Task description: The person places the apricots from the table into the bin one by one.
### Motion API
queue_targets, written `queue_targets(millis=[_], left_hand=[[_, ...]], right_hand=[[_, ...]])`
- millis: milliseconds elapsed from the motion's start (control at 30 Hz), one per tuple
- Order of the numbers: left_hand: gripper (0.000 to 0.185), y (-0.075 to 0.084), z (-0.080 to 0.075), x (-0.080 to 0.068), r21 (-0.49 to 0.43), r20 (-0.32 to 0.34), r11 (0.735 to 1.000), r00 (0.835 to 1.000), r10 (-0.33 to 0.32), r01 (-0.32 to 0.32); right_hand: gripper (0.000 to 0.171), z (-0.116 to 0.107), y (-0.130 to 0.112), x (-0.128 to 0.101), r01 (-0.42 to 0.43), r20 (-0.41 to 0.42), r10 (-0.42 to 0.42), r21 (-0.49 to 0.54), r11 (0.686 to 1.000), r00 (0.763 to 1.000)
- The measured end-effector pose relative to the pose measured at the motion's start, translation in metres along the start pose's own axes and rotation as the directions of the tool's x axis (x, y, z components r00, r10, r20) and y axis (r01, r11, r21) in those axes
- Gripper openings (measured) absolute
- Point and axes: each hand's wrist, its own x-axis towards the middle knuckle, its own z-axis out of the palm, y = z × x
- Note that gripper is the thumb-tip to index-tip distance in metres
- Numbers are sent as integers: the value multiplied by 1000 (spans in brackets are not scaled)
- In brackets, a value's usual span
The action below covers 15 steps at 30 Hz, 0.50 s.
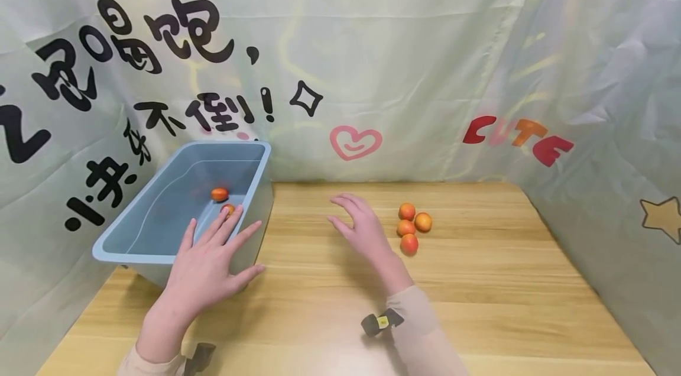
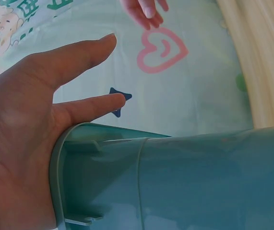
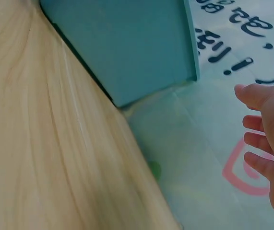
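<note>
A blue bin (image 1: 159,216) stands at the back left of the wooden bench (image 1: 479,293), just in front of the printed cloth (image 1: 399,68) that hangs behind and to both sides. Two orange fruits (image 1: 219,194) lie inside the bin near its right wall. The left hand (image 1: 204,266) rests flat on the bin's near right corner, fingers straight and spread over the rim, the thumb down its outer side; its grip is slack and closed round nothing. The left wrist view shows the same palm (image 2: 17,143) pressed against the bin's rim (image 2: 60,158). The right hand (image 1: 362,225) hovers above the bench between the bin and a cluster of four orange fruits (image 1: 411,226), fingers spread and lightly bent, grip loose and empty. The cluster lies just right of that hand, apart from it, the fruits touching one another. A dark strap (image 1: 380,323) sits at the right wrist.
</note>
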Motion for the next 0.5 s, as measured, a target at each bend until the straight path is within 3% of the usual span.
queue_targets(millis=[300, 500], left_hand=[[73, 1, 0, 1, -5, 4, 1000, 1000, 6, -5], [73, 1, -1, 1, -10, 8, 1000, 1000, 1, -1]], right_hand=[[36, -17, 21, -22, -81, -51, 77, -86, 993, 996], [34, -28, 36, -30, -85, -86, 75, -121, 989, 993]])
